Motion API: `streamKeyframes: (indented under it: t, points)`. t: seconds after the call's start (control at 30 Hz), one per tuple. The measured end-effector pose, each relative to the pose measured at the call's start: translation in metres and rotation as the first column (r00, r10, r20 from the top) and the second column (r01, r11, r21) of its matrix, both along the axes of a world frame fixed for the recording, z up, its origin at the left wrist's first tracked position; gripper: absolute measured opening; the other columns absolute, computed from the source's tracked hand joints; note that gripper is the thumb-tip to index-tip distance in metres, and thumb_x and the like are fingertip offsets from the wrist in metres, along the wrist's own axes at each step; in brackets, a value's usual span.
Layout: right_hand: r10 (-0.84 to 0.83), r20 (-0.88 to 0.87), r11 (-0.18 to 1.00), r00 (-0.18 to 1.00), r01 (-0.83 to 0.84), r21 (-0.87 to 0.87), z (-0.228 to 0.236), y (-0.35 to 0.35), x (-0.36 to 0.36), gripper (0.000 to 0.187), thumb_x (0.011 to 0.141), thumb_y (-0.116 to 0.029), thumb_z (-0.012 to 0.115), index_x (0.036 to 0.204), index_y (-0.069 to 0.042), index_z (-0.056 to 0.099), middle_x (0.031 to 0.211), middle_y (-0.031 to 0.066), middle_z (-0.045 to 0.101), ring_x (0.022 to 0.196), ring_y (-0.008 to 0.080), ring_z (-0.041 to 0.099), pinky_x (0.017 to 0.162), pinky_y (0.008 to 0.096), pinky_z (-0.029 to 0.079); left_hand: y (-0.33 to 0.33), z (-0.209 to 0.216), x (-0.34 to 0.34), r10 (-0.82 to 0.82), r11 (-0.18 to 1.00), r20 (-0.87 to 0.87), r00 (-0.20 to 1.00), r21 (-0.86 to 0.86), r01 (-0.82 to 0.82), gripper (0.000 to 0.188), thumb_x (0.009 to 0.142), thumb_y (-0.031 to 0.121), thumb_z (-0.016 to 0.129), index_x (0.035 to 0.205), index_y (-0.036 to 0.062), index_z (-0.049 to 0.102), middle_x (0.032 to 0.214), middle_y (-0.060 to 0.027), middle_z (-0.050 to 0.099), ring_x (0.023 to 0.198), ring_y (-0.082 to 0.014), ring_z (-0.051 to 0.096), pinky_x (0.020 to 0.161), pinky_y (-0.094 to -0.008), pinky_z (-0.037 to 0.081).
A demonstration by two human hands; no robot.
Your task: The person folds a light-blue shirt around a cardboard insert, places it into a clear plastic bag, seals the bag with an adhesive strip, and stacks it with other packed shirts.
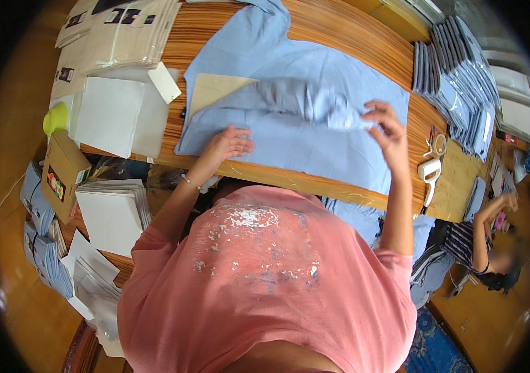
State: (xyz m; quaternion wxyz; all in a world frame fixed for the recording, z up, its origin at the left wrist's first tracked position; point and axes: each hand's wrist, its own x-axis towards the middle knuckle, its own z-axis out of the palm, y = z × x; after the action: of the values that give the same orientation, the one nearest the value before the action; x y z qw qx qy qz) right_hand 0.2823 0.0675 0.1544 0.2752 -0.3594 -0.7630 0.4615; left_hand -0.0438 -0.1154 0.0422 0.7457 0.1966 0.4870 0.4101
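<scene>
While one light blue shirt (315,140) lies spread across the wooden table (352,37), two bare hands work on it. One tan cardboard sheet (212,90) rests on the shirt's upper left part, half covered by a folded-over sleeve (290,99). The left hand (231,142) lies flat and open, palm down, fingers spread, pressing the cloth near the table's near edge; a thin bracelet sits on that wrist. The right hand (386,124) is raised a little above the cloth with its fingers curled, pinching the bunched end of the sleeve, which blurs at that spot. One white tape dispenser (428,171) and one pair of scissors (436,144) lie just right of the shirt on the table. At the far right stands one leaning row of bagged blue shirts (457,74), too many to count. At the upper left lies one heap of flat clear bags with tan inserts (122,31), and below it white sheets (113,115), at least two overlapping, with one small white card (165,82) on top and one yellow-green cup (55,118) beside them. One brown box (63,174) and more white stacks (113,214) stand lower on the left, with more bagged shirts (44,248) near the brown floor (10,124). At the lower right a second person (482,248) in a striped top sits low.
</scene>
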Motion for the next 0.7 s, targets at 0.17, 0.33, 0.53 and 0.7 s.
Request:
streamKeyframes:
  t: [0.17, 0.33, 0.53, 0.7]
  points:
    - [-0.187, 0.262, 0.954, 0.947, 0.239, -0.182, -0.098, -0.059, 0.087, 0.028, 0.072, 0.005, 0.063, 0.091, -0.013, 0.073, 0.105, 0.0022, 0.058, 0.095, 0.0125, 0.054, 0.072, 0.0236, 0.041, -0.008, -0.038, 0.011, 0.463, 0.882, 0.228, 0.856, -0.21, -0.421, 0.058, 0.095, 0.047, 0.039, 0.126, -0.0025, 0.04, 0.128, -0.0187, 0.049, 0.116, -0.0289, 0.05, 0.102, -0.0407, 0.037]
    - [-0.289, 0.223, 0.943, 0.931, 0.317, -0.103, -0.093, -0.066, 0.096, 0.029, 0.07, 0.007, 0.062, 0.09, -0.012, 0.073, 0.099, 0.0054, 0.06, 0.093, 0.0173, 0.055, 0.073, 0.0271, 0.043, -0.026, -0.04, 0.012, 0.608, 0.794, 0.199, 0.769, -0.158, -0.587, 0.048, 0.094, 0.034, 0.048, 0.126, -0.001, 0.04, 0.13, -0.0156, 0.046, 0.122, -0.0274, 0.044, 0.105, -0.0418, 0.035]
    - [-0.247, 0.461, 0.96, 0.852, 0.153, 0.234, -0.105, -0.076, 0.103, 0.034, 0.066, 0.008, 0.058, 0.09, -0.012, 0.073, 0.092, 0.0094, 0.057, 0.089, 0.0255, 0.052, 0.078, 0.0343, 0.045, -0.056, -0.01, 0.004, 0.857, 0.508, 0.061, 0.511, -0.256, -0.822, 0.047, 0.093, 0.026, 0.049, 0.129, -0.0023, 0.036, 0.135, -0.0158, 0.04, 0.129, -0.0263, 0.036, 0.108, -0.0412, 0.029]
    - [-0.278, 0.373, 0.949, 0.885, 0.192, 0.252, -0.087, -0.005, 0.118, 0.035, 0.068, 0.009, 0.053, 0.093, -0.009, 0.071, 0.095, 0.0128, 0.058, 0.094, 0.0283, 0.053, 0.083, 0.0371, 0.045, -0.043, 0.041, 0.018, 0.746, 0.644, -0.547, 0.381, 0.447, -0.62, 0.064, 0.093, 0.021, 0.051, 0.142, -0.0027, 0.018, 0.148, -0.0174, 0.022, 0.138, -0.0251, 0.02, 0.112, -0.0376, 0.016]
